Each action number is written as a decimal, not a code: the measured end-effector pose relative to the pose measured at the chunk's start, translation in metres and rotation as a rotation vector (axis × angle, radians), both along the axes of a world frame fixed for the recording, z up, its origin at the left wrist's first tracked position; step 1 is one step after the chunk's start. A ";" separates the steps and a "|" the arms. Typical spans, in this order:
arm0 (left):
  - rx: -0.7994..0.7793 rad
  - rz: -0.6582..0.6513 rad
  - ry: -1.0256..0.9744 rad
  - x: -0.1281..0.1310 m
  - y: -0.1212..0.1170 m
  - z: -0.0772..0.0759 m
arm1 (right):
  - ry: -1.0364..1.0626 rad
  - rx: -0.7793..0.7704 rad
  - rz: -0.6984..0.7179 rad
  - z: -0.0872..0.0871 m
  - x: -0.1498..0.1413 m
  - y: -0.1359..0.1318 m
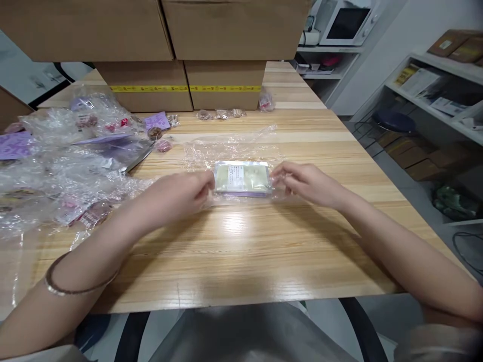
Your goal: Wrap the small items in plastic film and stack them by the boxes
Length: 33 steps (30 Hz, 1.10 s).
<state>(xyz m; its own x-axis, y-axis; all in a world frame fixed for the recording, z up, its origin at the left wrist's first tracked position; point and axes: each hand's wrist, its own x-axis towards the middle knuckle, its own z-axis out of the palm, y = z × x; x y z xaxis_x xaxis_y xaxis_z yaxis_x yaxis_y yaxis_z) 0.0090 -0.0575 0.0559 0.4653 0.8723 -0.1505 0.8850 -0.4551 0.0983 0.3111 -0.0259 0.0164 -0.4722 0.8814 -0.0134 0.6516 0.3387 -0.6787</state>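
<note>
Cannot read the print on the white label [236, 177] of the flat pale-green pouch [256, 176]. Lies on clear plastic film [230, 147], between the left hand [184, 191], motion-blurred, at nine o'clock and the right hand [309, 183] at three. Cannot tell grasp from touch in either, both with fingers curled. Cut off at twelve: upper cardboard boxes [239, 30].

The pale green packet [254, 173], with silvery border and a white printed label, lies flat, label upward. The crinkled clear film [234, 143] is spread loosely beyond the packet's far side and beside its ends.
</note>
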 end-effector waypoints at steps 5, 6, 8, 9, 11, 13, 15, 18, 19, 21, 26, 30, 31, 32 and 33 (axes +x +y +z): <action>0.580 0.051 -0.130 0.020 0.012 -0.027 | -0.092 0.023 -0.371 -0.020 -0.013 0.054; 0.611 -0.068 -0.154 0.027 0.009 -0.037 | -0.200 0.085 -0.395 -0.023 -0.015 0.060; 0.520 -0.301 -0.148 0.042 0.004 -0.058 | -0.385 0.186 -0.348 -0.027 -0.017 0.070; 0.460 -0.339 -0.129 0.047 0.002 -0.067 | -0.422 0.223 -0.303 -0.027 -0.017 0.075; 0.356 -0.298 -0.088 0.054 0.003 -0.082 | -0.365 0.298 -0.200 -0.025 -0.017 0.088; 0.287 -0.220 -0.059 0.055 0.009 -0.090 | -0.258 0.411 -0.113 -0.025 -0.019 0.105; 0.256 -0.193 -0.046 0.052 0.018 -0.091 | -0.238 0.533 -0.001 -0.029 -0.024 0.124; 0.256 -0.225 -0.034 0.049 0.026 -0.086 | -0.324 0.635 0.181 -0.038 -0.039 0.144; 0.269 -0.239 -0.027 0.048 0.028 -0.084 | -0.346 0.644 0.231 -0.041 -0.044 0.148; 0.320 -0.265 -0.013 0.045 0.029 -0.083 | -0.375 0.656 0.291 -0.042 -0.053 0.152; 0.436 -0.399 0.027 0.038 0.023 -0.084 | -0.292 0.613 0.013 -0.021 -0.066 0.162; 0.440 -0.523 -0.011 0.038 0.010 -0.080 | 0.037 0.300 -0.273 -0.005 -0.067 0.178; 0.429 -0.547 -0.027 0.038 0.007 -0.079 | 0.149 0.196 -0.279 -0.004 -0.066 0.180; 0.418 -0.567 -0.042 0.038 0.004 -0.077 | 0.248 0.097 -0.255 -0.003 -0.065 0.181; 0.406 -0.584 -0.057 0.037 0.001 -0.074 | 0.321 0.018 -0.213 -0.003 -0.064 0.180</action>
